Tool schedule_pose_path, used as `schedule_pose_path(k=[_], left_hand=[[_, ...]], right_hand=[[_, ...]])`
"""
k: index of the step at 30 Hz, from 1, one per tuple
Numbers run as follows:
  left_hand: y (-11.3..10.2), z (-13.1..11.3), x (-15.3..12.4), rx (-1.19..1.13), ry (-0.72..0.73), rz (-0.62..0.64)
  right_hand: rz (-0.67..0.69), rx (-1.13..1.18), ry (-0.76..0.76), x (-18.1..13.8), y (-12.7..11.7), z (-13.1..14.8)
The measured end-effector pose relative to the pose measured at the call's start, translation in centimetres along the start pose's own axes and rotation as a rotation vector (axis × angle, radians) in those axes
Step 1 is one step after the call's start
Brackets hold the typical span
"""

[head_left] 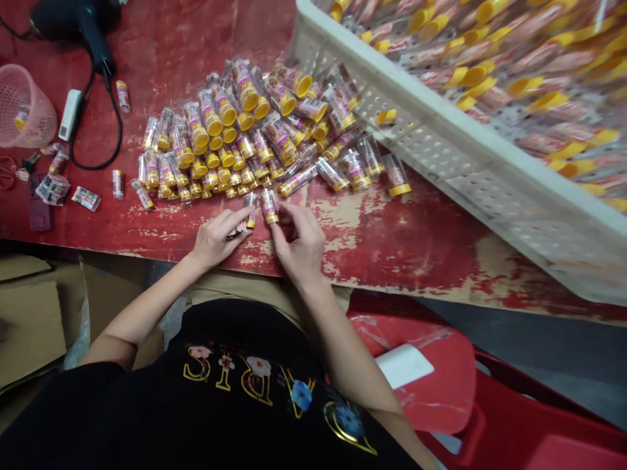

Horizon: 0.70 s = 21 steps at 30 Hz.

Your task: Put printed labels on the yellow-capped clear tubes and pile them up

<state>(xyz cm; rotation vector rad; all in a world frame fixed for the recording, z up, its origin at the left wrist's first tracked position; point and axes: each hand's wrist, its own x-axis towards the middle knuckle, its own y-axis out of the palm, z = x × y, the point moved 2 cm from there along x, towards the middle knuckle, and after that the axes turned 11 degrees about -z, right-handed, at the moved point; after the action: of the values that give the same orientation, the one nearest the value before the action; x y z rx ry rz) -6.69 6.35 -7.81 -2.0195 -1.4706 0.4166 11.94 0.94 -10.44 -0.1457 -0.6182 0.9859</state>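
Observation:
Near the table's front edge, my left hand [221, 236] is closed around a small clear tube [250, 212] with a yellow end. A dark, patterned bit also shows between its fingers, too small to name. Close beside it, my right hand [301, 243] pinches another labelled tube [269, 206] with a yellow cap, held by thumb and fingers. The two tubes stand a little apart. Just beyond my hands lies a heap of similar tubes [210, 124], stacked with their yellow caps mostly facing me.
A white perforated crate [441, 170] full of yellow-capped tubes stands at the right. At the left are a black heat gun or hair dryer [93, 39], a pink basket [29, 108], a purple phone-like object [41, 205], red scissors [6, 173] and loose labels [86, 198]. A red stool [421, 378] is below.

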Motion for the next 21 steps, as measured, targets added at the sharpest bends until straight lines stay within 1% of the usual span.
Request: schedule_pose_path(k=[4,7,10,13,15,17,18,19,20,21], left_hand=[[0.1,0.0,0.0,0.099,0.134,-0.033],[0.0,-0.2,0.4,0.123,0.181,-0.037],[-0.1,-0.4,1.2,0.091,0.159,0.006],[-0.2,-0.8,1.8,-0.001,0.081,0.03],[-0.5,-1.4,1.9,-0.131,-0.026,-0.037],[-0.8,-2.3,1.5,-0.35,-0.221,-0.159],[-0.8,-2.8,1.0,-0.495,-0.36,-0.211],[-0.7,-3.3,0.5,-0.658,-0.52,-0.229],[-0.3,-4.0,-0.1,-0.823,-0.684,-0.219],[0.1,-4.7,-0.6,-0.967,-0.828,-0.184]], right_hand=[[0.065,0.009,0.043,-0.2,-0.6,-0.1],[0.042,-0.065,0.062,-0.5,-0.4,0.1],[0.001,-0.136,0.088,-0.5,0.6,0.1],[-0.018,-0.163,0.11,-0.6,1.7,0.1],[-0.017,-0.146,0.108,-0.8,1.8,0.5],[-0.007,-0.09,0.106,-1.0,0.8,1.1],[-0.011,-0.06,0.109,-0.9,-0.2,1.4],[-0.03,-0.04,0.111,-0.6,-1.7,1.6],[-0.073,-0.041,0.108,0.1,-3.5,1.6],[-0.144,-0.073,0.094,1.3,-5.8,1.3]])
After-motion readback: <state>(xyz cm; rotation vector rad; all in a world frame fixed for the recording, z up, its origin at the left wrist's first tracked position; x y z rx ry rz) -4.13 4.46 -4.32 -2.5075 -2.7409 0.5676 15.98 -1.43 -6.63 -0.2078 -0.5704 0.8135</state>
